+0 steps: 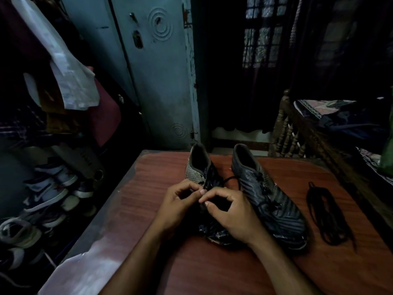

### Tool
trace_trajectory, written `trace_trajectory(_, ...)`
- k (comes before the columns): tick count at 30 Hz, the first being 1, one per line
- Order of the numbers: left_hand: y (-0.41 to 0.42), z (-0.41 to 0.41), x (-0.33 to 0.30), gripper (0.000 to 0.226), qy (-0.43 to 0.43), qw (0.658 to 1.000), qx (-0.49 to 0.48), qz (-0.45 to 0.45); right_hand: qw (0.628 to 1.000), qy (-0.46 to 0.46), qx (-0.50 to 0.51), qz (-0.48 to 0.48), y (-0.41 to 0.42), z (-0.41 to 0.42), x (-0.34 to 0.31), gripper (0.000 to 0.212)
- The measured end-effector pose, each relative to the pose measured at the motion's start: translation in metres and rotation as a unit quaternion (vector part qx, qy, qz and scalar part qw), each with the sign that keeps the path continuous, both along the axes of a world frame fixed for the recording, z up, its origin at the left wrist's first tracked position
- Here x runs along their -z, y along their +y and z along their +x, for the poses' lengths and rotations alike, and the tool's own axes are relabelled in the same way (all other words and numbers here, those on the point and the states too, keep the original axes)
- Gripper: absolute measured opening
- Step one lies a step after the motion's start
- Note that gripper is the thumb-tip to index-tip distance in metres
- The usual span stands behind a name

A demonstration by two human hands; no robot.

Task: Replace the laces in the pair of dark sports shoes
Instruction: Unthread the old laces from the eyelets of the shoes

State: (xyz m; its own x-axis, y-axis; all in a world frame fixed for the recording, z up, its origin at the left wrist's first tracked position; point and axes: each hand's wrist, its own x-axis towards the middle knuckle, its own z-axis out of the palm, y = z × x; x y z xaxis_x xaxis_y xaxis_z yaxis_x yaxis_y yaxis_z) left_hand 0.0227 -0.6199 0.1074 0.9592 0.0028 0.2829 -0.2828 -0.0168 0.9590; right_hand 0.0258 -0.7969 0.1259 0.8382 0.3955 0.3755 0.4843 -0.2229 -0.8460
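Head view: dim room, seen from above a reddish wooden table (170,262).
Left shoe (196,167): dark with a striped side, on the table with its opening facing away; its front part is hidden under both hands.
Right shoe (274,199): dark, just beside the left shoe, laced, toe towards the person.
Left hand (178,201): fingers curled, fingertips brought together over the lacing of the left shoe, pinching at a dark lace (230,179); the exact hold is too dark to make out.
Right hand (229,211): fingers curled, thumb and forefinger pressed together at the same spot, touching the left hand's fingertips.
Lace: a loop of it shows between the two shoes, just beyond the hands.
Spare laces (325,211): dark bundle lying on the table, to the right of the right shoe and apart from it.
Surroundings: shoe pile (46,199) on the floor at left, grey-blue door (157,81) behind, wooden bed frame (291,133) at right.
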Motion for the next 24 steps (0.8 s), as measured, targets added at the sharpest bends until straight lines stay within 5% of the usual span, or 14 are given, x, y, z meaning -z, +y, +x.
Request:
trace_trajectory(7, 0.005, -0.005, -0.002, 0.01, -0.038, 0.998, 0.056, 0.011, 0.996, 0.037, 0.081, 0.017, 0.0, 0.006, 0.004, 0.034)
trace_trajectory(12, 0.007, -0.003, -0.001, 0.008, -0.04, 0.996, 0.077, 0.006, 0.997, -0.012, 0.079, -0.006, 0.002, 0.003, 0.003, 0.018)
trace_trajectory(24, -0.002, 0.003, 0.004, 0.012, -0.005, 0.998, -0.069, -0.003, 0.996, -0.055, 0.0, -0.063, 0.005, -0.002, 0.001, 0.011)
